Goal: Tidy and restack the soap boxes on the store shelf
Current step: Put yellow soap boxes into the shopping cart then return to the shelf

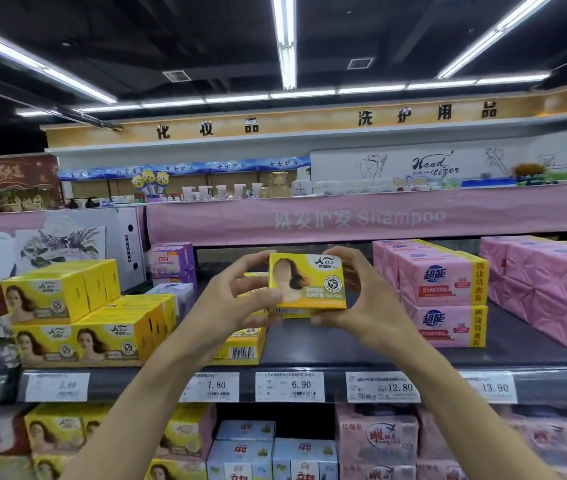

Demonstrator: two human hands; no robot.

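Both hands hold a yellow box (pixel 306 282) up at the centre of the frame, above the shelf (pixel 361 351).

The left hand (pixel 240 299) grips the box's left edge, fingers curled over the top corner and thumb across the lower front. The right hand (pixel 361 299) clasps the right edge, fingers over the top and thumb under the bottom. The box is upright with its printed front to the camera. A yellow strip shows just beneath it; whether that is a second held box I cannot tell. Under the left hand a barcode box (pixel 240 349) lies on the shelf. The yellow stack (pixel 77 317) stands at centre left, two layers high, with purple boxes (pixel 171 263) behind it. Pink packs (pixel 444 292) sit at the right, apart from the held box. Price tags (pixel 289 386) line the shelf's front edge.
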